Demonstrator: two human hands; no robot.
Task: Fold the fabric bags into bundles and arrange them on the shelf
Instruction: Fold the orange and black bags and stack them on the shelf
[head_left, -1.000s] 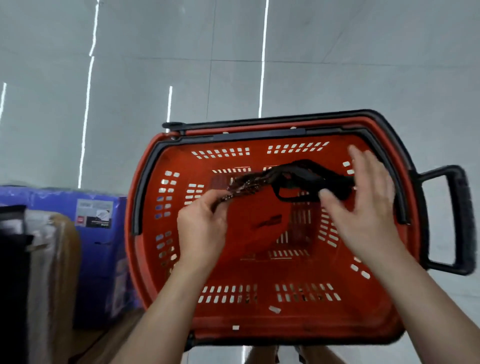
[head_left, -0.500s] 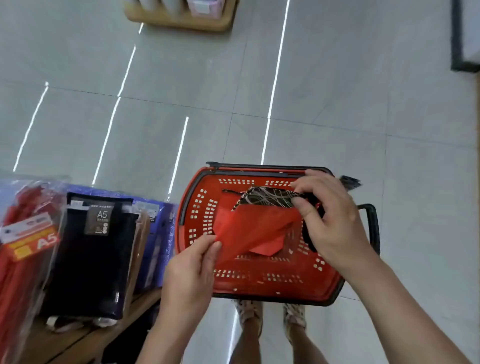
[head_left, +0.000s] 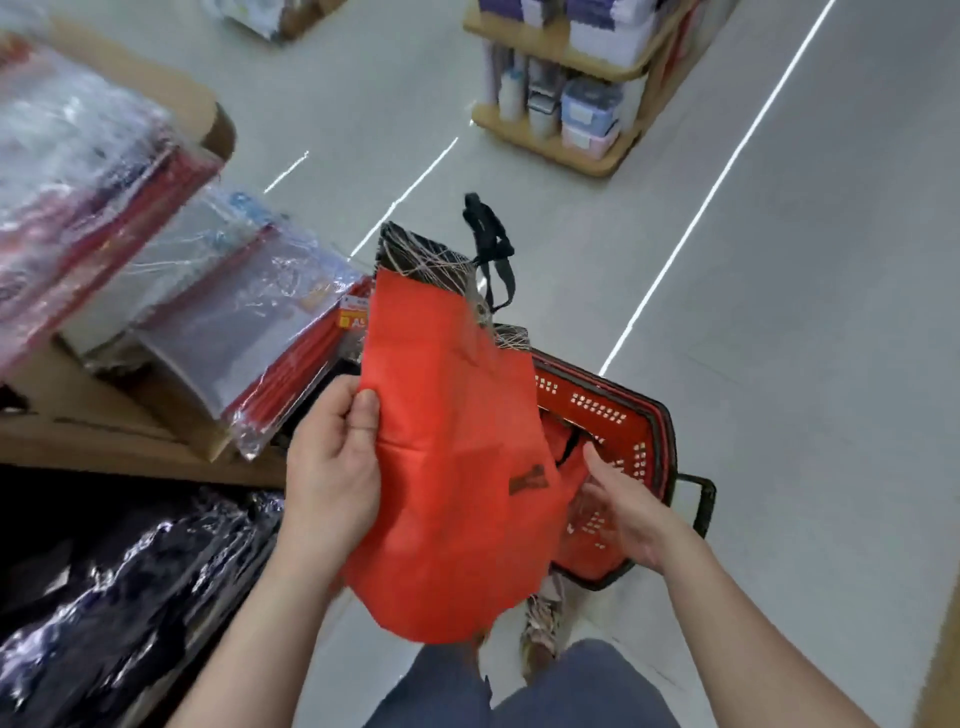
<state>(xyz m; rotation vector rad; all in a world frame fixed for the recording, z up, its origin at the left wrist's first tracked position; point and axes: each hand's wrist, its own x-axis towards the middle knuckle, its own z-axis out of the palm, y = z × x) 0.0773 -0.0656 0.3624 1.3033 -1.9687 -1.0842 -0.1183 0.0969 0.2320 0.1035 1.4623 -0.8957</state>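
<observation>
I see my left hand (head_left: 332, 467) pinching the left edge of the red fabric bag (head_left: 452, 467), thumb on its front face. The bag hangs at frame centre: matte, soft, creased non-woven cloth with a rounded lower edge. It has a black band (head_left: 421, 260) scribbled with pale lines at its top and limp black straps (head_left: 491, 244) above that. My right hand (head_left: 628, 509) lies slack with fingers apart by the bag's right edge; I cannot tell whether it touches.

Behind the bag sits a red perforated plastic basket (head_left: 623, 415) with a black rim. The wooden shelf (head_left: 104, 441) fills the left, stacked with glossy, crinkled plastic-wrapped packs (head_left: 234, 332). The floor (head_left: 805, 312) is pale, shiny tile, and it lies open across the right half. A wooden display stand (head_left: 561, 140) sits well apart at upper centre.
</observation>
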